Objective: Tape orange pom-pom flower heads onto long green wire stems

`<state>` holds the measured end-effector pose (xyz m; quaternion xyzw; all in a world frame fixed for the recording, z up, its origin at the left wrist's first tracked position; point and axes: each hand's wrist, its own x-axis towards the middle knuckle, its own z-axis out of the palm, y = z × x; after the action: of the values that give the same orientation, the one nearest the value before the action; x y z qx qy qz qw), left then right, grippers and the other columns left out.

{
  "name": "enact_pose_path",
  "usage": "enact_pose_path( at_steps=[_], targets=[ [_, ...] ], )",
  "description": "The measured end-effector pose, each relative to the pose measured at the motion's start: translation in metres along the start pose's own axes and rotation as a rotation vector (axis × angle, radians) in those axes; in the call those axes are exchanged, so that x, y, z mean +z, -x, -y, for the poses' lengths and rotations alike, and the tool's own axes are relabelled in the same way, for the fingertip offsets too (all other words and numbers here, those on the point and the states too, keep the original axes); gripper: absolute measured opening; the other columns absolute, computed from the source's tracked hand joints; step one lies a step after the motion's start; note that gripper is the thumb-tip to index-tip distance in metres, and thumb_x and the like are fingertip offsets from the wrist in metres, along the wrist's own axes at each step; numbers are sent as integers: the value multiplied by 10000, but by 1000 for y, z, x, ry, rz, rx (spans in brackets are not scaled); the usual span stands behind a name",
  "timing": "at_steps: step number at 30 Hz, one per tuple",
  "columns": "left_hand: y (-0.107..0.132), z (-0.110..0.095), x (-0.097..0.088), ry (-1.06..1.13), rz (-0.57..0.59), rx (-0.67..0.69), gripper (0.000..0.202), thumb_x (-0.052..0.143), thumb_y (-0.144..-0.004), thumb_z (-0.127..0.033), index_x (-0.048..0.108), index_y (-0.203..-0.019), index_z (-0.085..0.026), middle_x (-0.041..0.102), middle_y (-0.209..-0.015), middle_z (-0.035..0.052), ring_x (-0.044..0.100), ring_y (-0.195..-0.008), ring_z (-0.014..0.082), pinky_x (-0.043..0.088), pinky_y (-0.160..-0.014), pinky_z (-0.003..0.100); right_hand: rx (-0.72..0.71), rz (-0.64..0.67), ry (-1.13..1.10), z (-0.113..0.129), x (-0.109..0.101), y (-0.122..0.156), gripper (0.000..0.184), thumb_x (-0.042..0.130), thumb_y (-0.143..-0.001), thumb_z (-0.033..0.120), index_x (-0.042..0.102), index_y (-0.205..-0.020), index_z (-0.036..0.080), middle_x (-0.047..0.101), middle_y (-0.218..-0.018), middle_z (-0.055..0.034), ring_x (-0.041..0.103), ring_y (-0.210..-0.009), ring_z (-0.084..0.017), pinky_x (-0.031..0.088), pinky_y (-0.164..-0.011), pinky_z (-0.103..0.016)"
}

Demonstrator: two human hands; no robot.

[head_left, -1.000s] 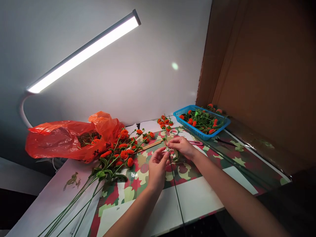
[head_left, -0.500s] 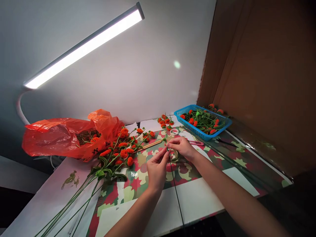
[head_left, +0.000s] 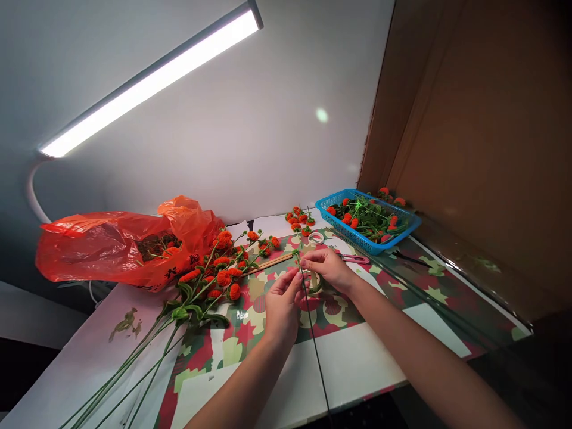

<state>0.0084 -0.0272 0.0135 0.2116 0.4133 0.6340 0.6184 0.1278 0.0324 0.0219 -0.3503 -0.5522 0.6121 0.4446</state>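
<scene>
Between my two hands stands a long thin dark green stem (head_left: 318,351), tilted, with a small green bud-like tip (head_left: 295,254) at its upper end. My left hand (head_left: 285,293) pinches the stem between thumb and fingers just below the tip. Close above it, my right hand (head_left: 325,266) is closed at the fingertips around the upper part of the stem. A strip of green tape (head_left: 316,284) seems to hang under the right hand. Left of my hands lie orange artificial flowers (head_left: 224,277) on long green stems.
A blue basket (head_left: 378,246) holds orange flowers and greenery at the back right. An orange plastic bag (head_left: 98,244) lies at the left. Near my hands are thin wooden sticks (head_left: 270,263), a white tape roll (head_left: 315,238) and a pink cutter (head_left: 356,259). A lamp (head_left: 156,77) shines above.
My left fingers have loosened slightly and shifted a little left along the stem. The right hand stays pinched near the top; the view has moved very slightly.
</scene>
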Motion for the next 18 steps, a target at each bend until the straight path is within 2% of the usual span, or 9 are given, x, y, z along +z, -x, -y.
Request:
enact_pose_path(
  at_steps=[7,12,18],
  targets=[
    [-1,1,-2,-82,-33,48,322,804,-528,-265,695,-792,-117,693,-715,48,627,-555,111,520,-556,223,21,12,-15,-1,1,0,312,736,-587,417,675,-667,122,585,-615,0,485,-574,-93,363,-527,-223],
    [0,0,-3,-206,-46,100,314,781,-569,-291,714,-825,-121,709,-798,75,642,-633,135,533,-597,243,15,13,-3,-1,2,1,296,734,-595,406,675,-658,123,576,-600,5,490,-575,-95,364,-537,-225],
    [2,-2,-2,-318,-27,152,345,781,-563,-297,721,-847,-110,698,-704,60,620,-608,133,523,-586,239,-6,11,3,-3,3,0,289,729,-600,403,671,-657,126,580,-609,4,502,-593,-103,379,-557,-228]
  ],
)
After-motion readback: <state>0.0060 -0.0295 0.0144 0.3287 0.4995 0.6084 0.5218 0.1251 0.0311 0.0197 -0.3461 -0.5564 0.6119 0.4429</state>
